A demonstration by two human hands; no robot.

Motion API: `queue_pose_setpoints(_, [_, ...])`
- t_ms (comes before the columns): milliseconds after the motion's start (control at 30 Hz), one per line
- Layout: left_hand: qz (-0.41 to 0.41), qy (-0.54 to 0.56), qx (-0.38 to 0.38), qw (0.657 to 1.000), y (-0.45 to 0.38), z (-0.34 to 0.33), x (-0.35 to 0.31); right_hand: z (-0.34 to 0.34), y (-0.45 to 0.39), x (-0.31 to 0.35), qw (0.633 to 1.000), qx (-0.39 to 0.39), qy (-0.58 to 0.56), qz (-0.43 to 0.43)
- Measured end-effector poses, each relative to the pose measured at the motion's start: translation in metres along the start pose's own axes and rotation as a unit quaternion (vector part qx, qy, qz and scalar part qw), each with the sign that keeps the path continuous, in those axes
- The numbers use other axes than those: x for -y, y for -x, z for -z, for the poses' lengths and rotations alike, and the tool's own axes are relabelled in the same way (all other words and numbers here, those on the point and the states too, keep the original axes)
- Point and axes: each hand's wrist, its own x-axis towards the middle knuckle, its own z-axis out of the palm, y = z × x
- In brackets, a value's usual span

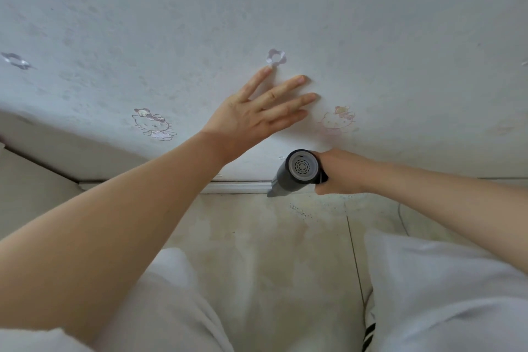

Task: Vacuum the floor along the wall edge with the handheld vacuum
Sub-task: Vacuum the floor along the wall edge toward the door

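A: What's the wall [371,37] like?

B: Pale wallpaper with a faint mottled texture. Shiny raised flower outlines dot it — one flower [276,56] sits just above the left hand's fingertips. Lower down there are two cartoon cat figures, a lilac cat [154,124] to the left and a pinkish cat [338,120] to the right.

A: And the left hand [251,114]?

B: Fingers straight and spread, laid flat against the wall, holding nothing.

A: Where is the vacuum [297,173]?

B: Low down at the foot of the wall, right where the white baseboard [237,187] meets the floor [271,251]. It's a dark grey cylinder seen almost end-on. The rear cap faces the camera: a light grey disc with rings of small vent slots. The narrow front end points down toward the floor edge, just at the baseboard; whether it touches, I can't tell.

A: The grip on it?

B: The right hand [340,171] is wrapped round the body from the right side, fingers curled behind it and mostly hidden.

A: The floor?

B: Cream tile, smooth, slightly blotchy, with a thin dark grout line running toward the camera. A scatter of small pale specks — crumbs [298,210] — lies just in front of the vacuum. White trouser legs [443,280] frame the bottom, one with black stripes.
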Motion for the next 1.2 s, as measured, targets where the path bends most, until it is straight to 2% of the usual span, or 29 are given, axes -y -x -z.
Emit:
queue_pose_setpoints(100, [0.000,-0.003,0.026,1.000,0.000,0.003,-0.002,-0.005,0.009,-0.002,1.000,0.000,-0.015,-0.012])
queue_pose_setpoints(567, [0.035,0.019,-0.004,0.999,-0.007,0.000,-0.015,0.002,0.033,-0.034,0.999,0.015,-0.035,-0.027])
queue_pose_setpoints(1033, [0.087,-0.020,-0.019,0.996,-0.010,0.006,-0.026,0.001,0.056,-0.059,0.997,0.046,-0.054,-0.007])
queue_pose_setpoints(1200, [0.071,-0.025,-0.013,0.997,-0.012,0.011,-0.024,0.006,0.062,-0.060,0.997,0.048,-0.054,-0.011])
